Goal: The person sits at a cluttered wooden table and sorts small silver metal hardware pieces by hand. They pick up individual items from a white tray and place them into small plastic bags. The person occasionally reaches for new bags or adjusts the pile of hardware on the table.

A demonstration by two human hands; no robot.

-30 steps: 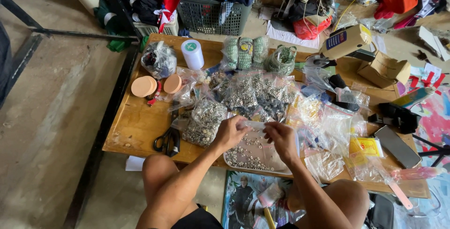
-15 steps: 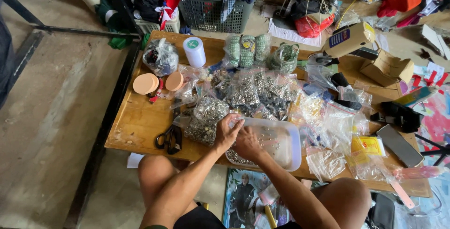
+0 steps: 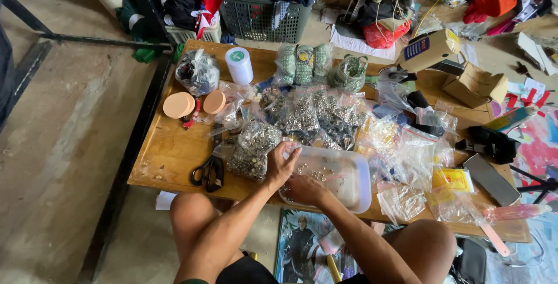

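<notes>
A clear plastic tray (image 3: 349, 188) with small metal rings scattered in it lies at the near edge of the wooden table (image 3: 168, 156). My left hand (image 3: 282, 165) sits on the tray's left rim, its fingers curled over the edge. Just in front of it, my right hand (image 3: 305, 190) rests at the tray's near left corner with its fingers curled; what it holds is hidden. A bag of metal eyelets (image 3: 253, 147) lies right beside my left hand.
Many small clear bags of metal fittings (image 3: 317, 115) crowd the table's middle and right. Black scissors (image 3: 209, 171) lie left of the tray, with round tan discs (image 3: 179, 105), a white tape roll (image 3: 239, 65) and cardboard boxes (image 3: 474, 83) further off. My knees are below the table edge.
A second ago both hands were together over a loose pile of metal parts. The clear tray has since come in over that spot, and both hands now sit at its left end.
</notes>
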